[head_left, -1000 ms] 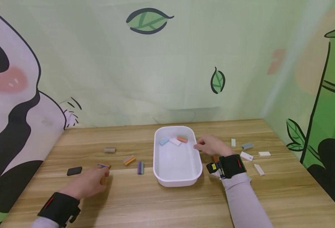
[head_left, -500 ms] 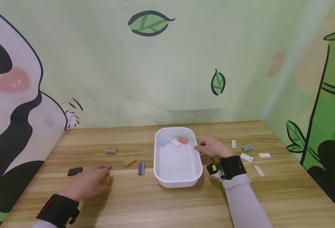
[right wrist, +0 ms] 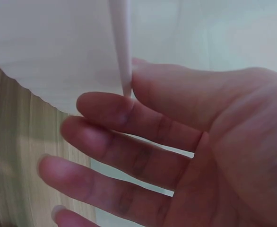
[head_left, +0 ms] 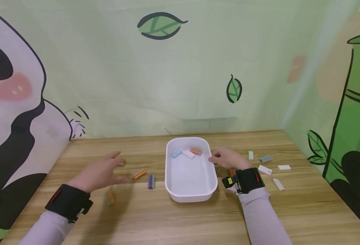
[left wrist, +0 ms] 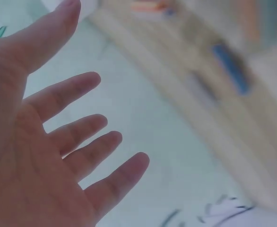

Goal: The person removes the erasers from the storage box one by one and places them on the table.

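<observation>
My left hand [head_left: 98, 173] hovers above the left side of the table, fingers spread and holding nothing; its bare palm fills much of the left wrist view. Beneath it lies an orange-and-green eraser-like block [head_left: 110, 198], while a blue block [left wrist: 230, 68] shows past the fingers in the left wrist view. With thumb and forefinger, my right hand [head_left: 230, 158] pinches the right rim of the white plastic bin [head_left: 192, 196]. Inside the bin are a light blue block [head_left: 176, 153], a white block [head_left: 188, 154] and an orange one [head_left: 195, 150].
To the left of the bin sit an orange-striped block [head_left: 139, 174] and a purple-and-green block [head_left: 151, 181]. Right of my right hand are several white blocks [head_left: 264, 169] and a grey-blue one [head_left: 266, 159]. A printed cloth backdrop [head_left: 121, 85] stands behind the table.
My left hand has lifted and moved forward, its fingers spreading, uncovering the orange-and-green block below. The right hand stays on the bin's rim, and the bin has not moved.
</observation>
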`<state>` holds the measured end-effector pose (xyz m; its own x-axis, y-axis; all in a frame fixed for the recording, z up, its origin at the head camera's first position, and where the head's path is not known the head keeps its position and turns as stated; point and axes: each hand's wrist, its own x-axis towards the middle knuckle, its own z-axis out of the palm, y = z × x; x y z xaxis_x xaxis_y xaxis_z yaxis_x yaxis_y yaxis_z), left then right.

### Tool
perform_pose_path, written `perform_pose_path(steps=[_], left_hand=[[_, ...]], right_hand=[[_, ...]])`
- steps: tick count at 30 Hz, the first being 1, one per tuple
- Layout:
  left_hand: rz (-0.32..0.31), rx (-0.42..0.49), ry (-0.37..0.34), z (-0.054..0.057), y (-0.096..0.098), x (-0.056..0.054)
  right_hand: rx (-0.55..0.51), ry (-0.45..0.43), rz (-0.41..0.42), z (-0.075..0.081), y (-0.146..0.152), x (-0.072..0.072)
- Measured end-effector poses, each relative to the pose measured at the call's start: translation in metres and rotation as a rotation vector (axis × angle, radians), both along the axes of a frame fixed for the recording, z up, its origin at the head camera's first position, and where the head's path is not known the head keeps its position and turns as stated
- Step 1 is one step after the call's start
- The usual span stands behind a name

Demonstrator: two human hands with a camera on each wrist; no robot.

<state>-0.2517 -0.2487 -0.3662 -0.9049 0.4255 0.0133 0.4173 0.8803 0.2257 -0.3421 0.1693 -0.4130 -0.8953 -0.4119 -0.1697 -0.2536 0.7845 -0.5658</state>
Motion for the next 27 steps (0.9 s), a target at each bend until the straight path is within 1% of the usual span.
perform_pose_path(steps=[4,7,10,13,14,16,17,20,24,26,27], left_hand=[[-0.018,0.003,-0.004,0.022,0.022,-0.017],[-0.028,0.012,-0.001,0.034,0.044,-0.032],[-0.041,0.021,-0.012,0.041,0.069,-0.048],[-0.049,0.022,-0.038,0.044,0.096,-0.064],[-0.061,0.021,-0.037,0.043,0.104,-0.069],[-0.066,0.022,-0.048,0.040,0.121,-0.078],[-0.073,0.026,-0.049,0.036,0.129,-0.082],[-0.066,0.046,-0.066,0.023,0.153,-0.093],[-0.009,0.066,-0.142,0.002,0.186,-0.105],[0.011,0.062,-0.177,-0.005,0.200,-0.110],[0.021,0.043,-0.188,-0.008,0.206,-0.112]], right_hand=[[-0.008,-0.007,-0.001,-0.001,0.000,-0.001],[-0.014,-0.003,-0.002,-0.001,0.001,-0.001],[-0.015,0.016,0.004,-0.002,0.002,-0.001],[-0.023,0.021,0.001,-0.002,0.003,0.000],[-0.022,0.023,0.008,-0.002,0.003,0.000],[-0.019,0.024,0.010,-0.002,0.003,0.000],[-0.016,0.024,0.011,-0.002,0.002,0.000],[-0.008,0.034,0.019,-0.001,0.001,0.000],[-0.027,0.016,0.020,-0.001,0.000,0.000],[-0.041,-0.001,0.008,-0.001,0.000,0.000],[-0.047,-0.006,0.002,-0.001,0.000,0.000]])
